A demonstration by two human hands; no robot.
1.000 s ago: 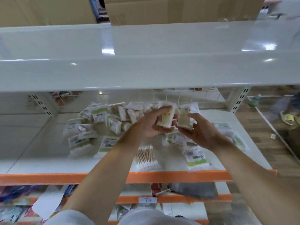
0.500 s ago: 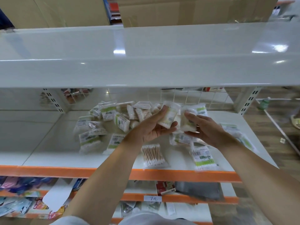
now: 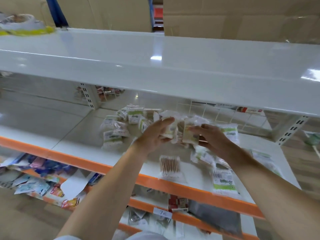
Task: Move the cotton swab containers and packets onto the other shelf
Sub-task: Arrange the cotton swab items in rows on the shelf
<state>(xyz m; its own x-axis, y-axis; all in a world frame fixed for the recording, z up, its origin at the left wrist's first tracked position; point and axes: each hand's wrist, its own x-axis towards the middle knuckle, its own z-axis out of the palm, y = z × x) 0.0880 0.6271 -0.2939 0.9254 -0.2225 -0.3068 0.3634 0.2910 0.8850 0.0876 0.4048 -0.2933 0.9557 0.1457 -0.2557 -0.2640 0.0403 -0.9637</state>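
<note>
We are reading a handwritten "7" on a white price tag point(image 3: 162, 213) on the lower shelf edge point(image 3: 199, 219), packet print blurring beyond reading

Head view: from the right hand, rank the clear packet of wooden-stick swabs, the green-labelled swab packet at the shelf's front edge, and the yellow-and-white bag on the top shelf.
1. Clear packet of wooden-stick swabs, below-left of the right hand.
2. Green-labelled swab packet, front edge, only slightly farther.
3. Yellow-and-white bag, top shelf, far left.

We look from head height, forward and down, tilted, close over the hands point(image 3: 181, 134) onto the middle shelf point(image 3: 78, 134).
</note>
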